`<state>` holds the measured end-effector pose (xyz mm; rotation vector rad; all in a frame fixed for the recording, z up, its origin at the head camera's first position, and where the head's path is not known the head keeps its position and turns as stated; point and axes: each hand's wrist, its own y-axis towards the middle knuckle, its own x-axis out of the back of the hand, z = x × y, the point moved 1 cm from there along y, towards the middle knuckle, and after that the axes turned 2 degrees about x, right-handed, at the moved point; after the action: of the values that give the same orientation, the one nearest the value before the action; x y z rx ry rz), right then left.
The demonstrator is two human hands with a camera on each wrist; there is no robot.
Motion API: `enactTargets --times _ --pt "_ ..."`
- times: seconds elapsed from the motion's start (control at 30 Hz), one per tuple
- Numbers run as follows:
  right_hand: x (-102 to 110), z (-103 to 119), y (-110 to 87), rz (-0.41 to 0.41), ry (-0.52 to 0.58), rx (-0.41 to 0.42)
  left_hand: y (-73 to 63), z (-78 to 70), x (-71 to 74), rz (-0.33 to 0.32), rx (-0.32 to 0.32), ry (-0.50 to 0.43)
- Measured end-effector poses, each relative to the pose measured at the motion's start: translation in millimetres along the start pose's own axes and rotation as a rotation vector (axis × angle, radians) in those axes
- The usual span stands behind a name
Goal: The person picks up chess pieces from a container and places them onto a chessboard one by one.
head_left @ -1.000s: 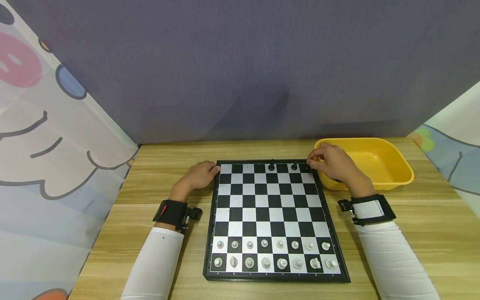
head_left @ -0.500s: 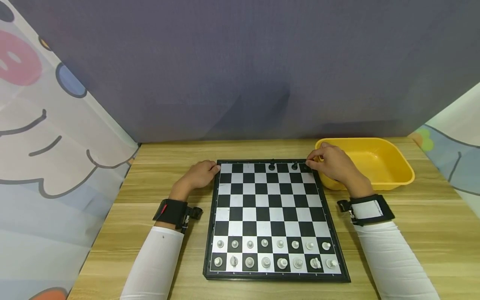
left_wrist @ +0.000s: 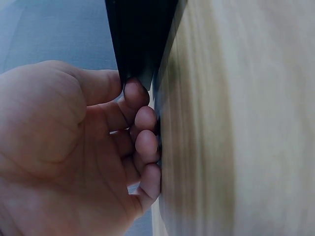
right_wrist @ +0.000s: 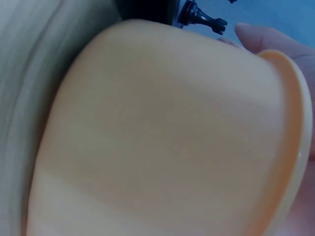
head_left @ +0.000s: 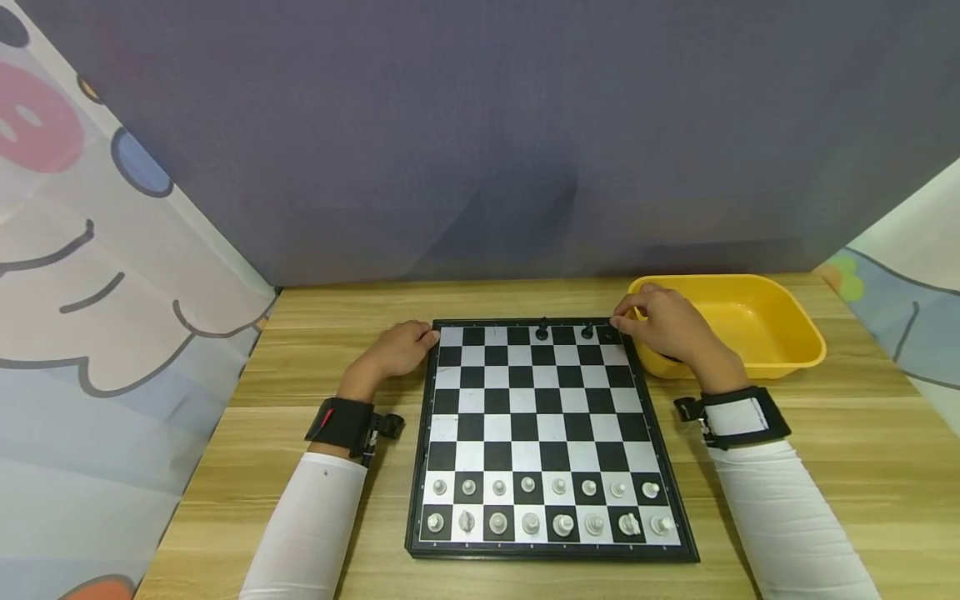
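Note:
A black-and-white chessboard [head_left: 516, 402] lies flat on the table. My left hand [head_left: 399, 348] holds its far left corner; in the left wrist view the thumb is on the board's edge and the other fingers curl beneath. My right hand [head_left: 667, 327] is at the far right corner, thumb and index finger bent close together. Beside them a black chess piece [right_wrist: 201, 18] stands on the corner square, its notched top visible. A gap shows between thumb and piece; the yellow tub partly hides the other fingers. Two more black pieces stand along the far row, including one chess piece [head_left: 542, 332].
The yellow tub [head_left: 750, 329] stands right of the board, under my right wrist. White pawns [head_left: 528, 484] and white back-row pieces [head_left: 562, 525] fill the two near rows. A grey panel [head_left: 495, 150] rises behind the wooden table [head_left: 330, 308].

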<state>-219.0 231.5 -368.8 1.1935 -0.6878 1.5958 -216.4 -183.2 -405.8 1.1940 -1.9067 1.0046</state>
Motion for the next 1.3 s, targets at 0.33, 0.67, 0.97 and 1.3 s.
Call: enactTargets --times 0.33,0.67,0.97,1.3 --pt "13.1 -8.3 -2.4 -0.094 0.053 -0.044 1.8 1.3 0.9 0.000 -0.008 0.011" --pt "20.4 -23.2 -7.7 -0.012 -0.008 -0.111 0.9 0.9 0.7 0.007 -0.002 0.009" --pt "23.8 -30.8 -10.8 0.105 -0.036 -0.091 1.3 0.7 0.1 0.007 -0.003 0.024" --pt "20.2 -46.2 -14.1 0.171 -0.029 -0.084 1.6 0.5 -0.1 0.013 0.002 0.015"
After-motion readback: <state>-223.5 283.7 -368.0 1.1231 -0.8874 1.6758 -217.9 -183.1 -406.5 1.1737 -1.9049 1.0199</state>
